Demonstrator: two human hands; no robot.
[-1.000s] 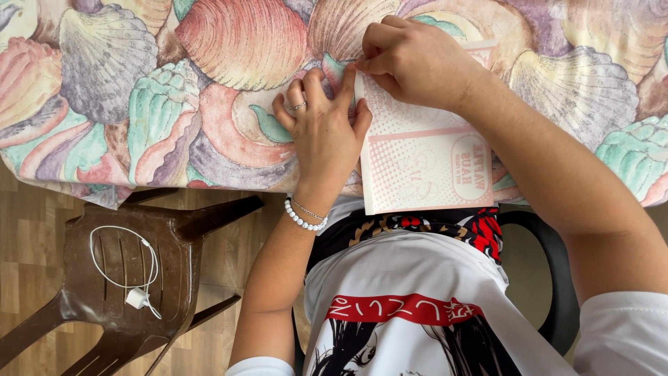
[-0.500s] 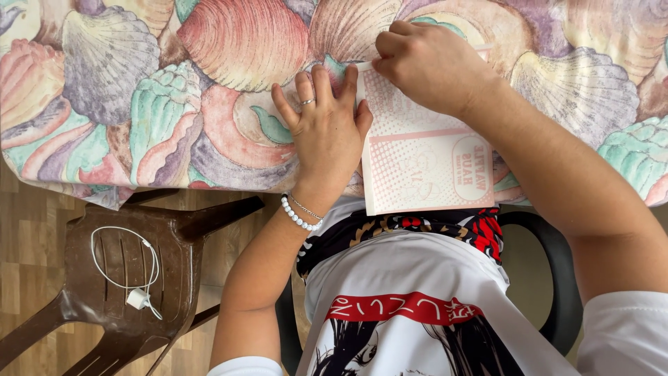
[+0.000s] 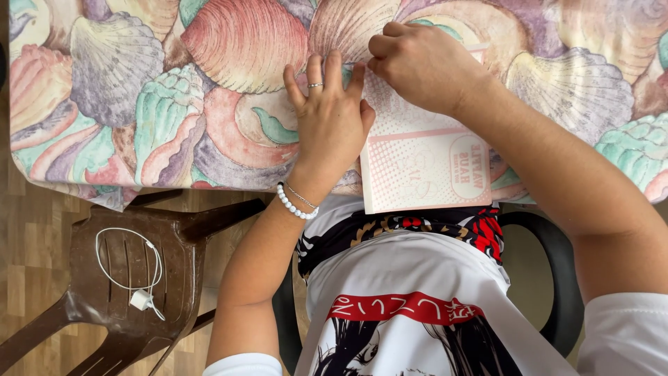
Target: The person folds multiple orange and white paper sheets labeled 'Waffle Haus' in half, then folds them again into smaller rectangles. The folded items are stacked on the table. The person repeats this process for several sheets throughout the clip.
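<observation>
Both hands on a pink-and-white paper sheet [image 3: 424, 163] at the table [image 3: 139, 104] edge.
Left hand [image 3: 330, 122] lies flat, grip open, at the sheet's 9 o'clock side; right hand [image 3: 421, 66], grip pinched on its 12 o'clock corner.

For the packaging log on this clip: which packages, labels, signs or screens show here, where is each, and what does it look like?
Flat paper package: on the shell-print tablecloth at the near table edge, rectangular, white with pale pink dotted print, a pink band and an oval printed label; left hand rests at its left edge, right hand pinches its far end.
No signs or screens in view.
</observation>
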